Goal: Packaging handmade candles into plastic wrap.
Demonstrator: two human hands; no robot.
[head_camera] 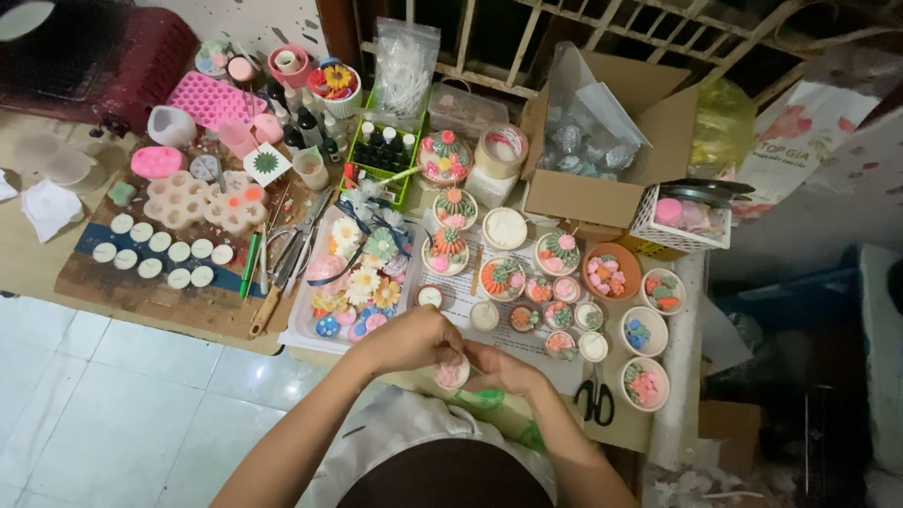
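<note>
— Where is the small pink-filled cup (pixel 452 373)?
— At the worktop's (pixel 169 306) near edge, pinched between both hands: left hand (pixel 406 341) closed over it, right hand (pixel 503 368) gripping its side, beside black scissors (pixel 595 399).

1. Both bare forearms come up from the bottom of the frame and angle in toward each other, so the wrists nearly meet in the middle.
2. The left hand (pixel 406 339) is curled over, knuckles up, fingers bunched and pinching down at the tips.
3. The right hand (pixel 503 367) sits a bit lower, fingers bent inward, tips touching the left hand's.
4. Neither palm is really visible from up here.
</note>
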